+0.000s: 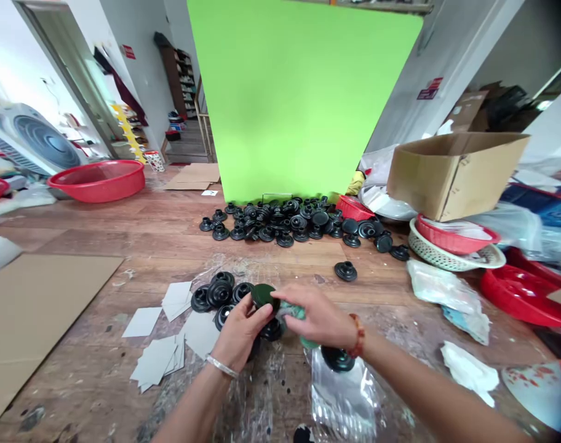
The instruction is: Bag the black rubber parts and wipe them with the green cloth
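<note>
My left hand [242, 329] grips a round black part [263, 295] by its edge, its flat face turned up. My right hand [320, 315] is closed on a green-grey cloth [292, 312], with its fingertips at the right edge of that part. Several black flanged parts [219, 292] lie piled just left of and beneath my hands. Another black part [338, 358] rests under my right wrist, on clear plastic bags [342, 400]. Grey-white square cards [155, 363] are spread to the left of my left hand.
A big heap of black parts [285, 221] lies before a green board [299, 98]. One part [346, 271] sits apart. At right are a cardboard box [456, 172], a white basket [456, 261] and a red basin [520, 295]. Flat cardboard [40, 314] and a red tub [100, 181] are left.
</note>
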A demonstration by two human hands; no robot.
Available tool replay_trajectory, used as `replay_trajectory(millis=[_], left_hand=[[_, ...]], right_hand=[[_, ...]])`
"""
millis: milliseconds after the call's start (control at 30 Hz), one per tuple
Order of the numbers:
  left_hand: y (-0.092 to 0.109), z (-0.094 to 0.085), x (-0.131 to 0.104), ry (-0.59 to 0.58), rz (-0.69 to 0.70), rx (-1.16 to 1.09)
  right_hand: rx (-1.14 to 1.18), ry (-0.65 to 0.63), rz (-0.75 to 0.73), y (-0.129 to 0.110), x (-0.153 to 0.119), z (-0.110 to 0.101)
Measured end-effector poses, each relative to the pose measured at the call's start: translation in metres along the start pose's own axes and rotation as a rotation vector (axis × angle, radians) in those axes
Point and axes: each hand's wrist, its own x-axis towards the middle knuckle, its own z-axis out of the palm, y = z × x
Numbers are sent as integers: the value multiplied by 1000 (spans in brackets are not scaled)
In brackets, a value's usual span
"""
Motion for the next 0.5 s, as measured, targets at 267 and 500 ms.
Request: replay_trajectory(millis=[267, 500], left_hand=[[9, 8, -29, -98, 51, 189], [16, 0, -29, -42, 399, 539]], right_hand=[[188, 172, -59, -22, 16, 19], [505, 251, 629, -13, 24, 51]])
